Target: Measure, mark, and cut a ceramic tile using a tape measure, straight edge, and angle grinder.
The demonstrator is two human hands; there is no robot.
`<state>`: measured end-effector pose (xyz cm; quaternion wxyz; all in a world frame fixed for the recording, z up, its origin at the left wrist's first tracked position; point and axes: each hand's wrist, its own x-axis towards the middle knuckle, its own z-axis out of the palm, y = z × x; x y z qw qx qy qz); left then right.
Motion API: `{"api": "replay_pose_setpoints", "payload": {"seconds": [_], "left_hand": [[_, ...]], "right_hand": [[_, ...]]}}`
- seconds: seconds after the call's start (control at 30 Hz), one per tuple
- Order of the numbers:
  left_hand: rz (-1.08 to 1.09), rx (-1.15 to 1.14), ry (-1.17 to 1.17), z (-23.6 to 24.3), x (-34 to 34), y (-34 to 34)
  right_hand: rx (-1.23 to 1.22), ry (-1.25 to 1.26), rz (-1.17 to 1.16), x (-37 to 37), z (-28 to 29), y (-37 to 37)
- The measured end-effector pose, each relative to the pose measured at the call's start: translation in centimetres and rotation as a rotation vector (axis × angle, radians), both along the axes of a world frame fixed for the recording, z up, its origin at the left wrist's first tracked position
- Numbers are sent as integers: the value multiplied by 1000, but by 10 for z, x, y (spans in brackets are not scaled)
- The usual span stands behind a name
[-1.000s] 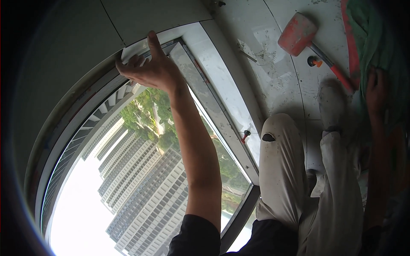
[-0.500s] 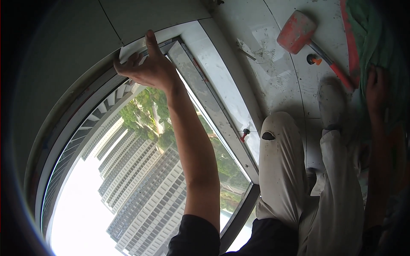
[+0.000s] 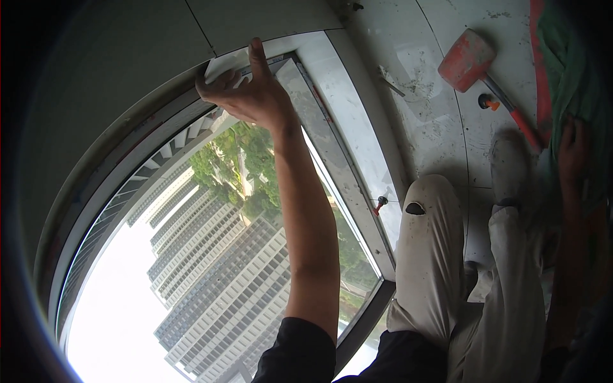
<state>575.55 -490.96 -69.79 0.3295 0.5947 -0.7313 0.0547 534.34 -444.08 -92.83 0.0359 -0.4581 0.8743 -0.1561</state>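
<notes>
Tiled floor (image 3: 428,140) stretches right of the window frame (image 3: 354,191), the left hand (image 3: 262,99) spread, partly hidden, at its upper corner, the shadowed right hand (image 3: 573,150), grip unreadable, well beyond by green cloth (image 3: 565,80).

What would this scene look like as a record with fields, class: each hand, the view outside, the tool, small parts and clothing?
Left hand: at the upper corner of the window frame, thumb and fingers spread; contact unclear
Right hand: at the green cloth; dim, grip unclear
View outside: trees and tall buildings
Tool: red mallet, lying on the tiled floor
Small parts: orange-and-black piece by the mallet; red-and-black piece beside the frame
Clothing: pale trousers, dark hole at one knee
</notes>
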Motion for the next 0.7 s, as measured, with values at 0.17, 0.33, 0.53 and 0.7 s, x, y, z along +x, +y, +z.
{"api": "replay_pose_setpoints", "payload": {"seconds": [0.17, 0.33, 0.53, 0.7], "left_hand": [[-21, -74, -55, 2, 7, -7], [-25, -56, -37, -2, 4, -4], [-22, -63, -86, 16, 16, -6], [-7, -66, -271, 22, 22, 3]], "right_hand": [[-46, -49, -4, 5, -2, -8], [-33, -18, 6, 1, 5, -5], [-98, -45, -22, 29, -8, -15], [-110, -37, -65, 27, 26, -25]]}}
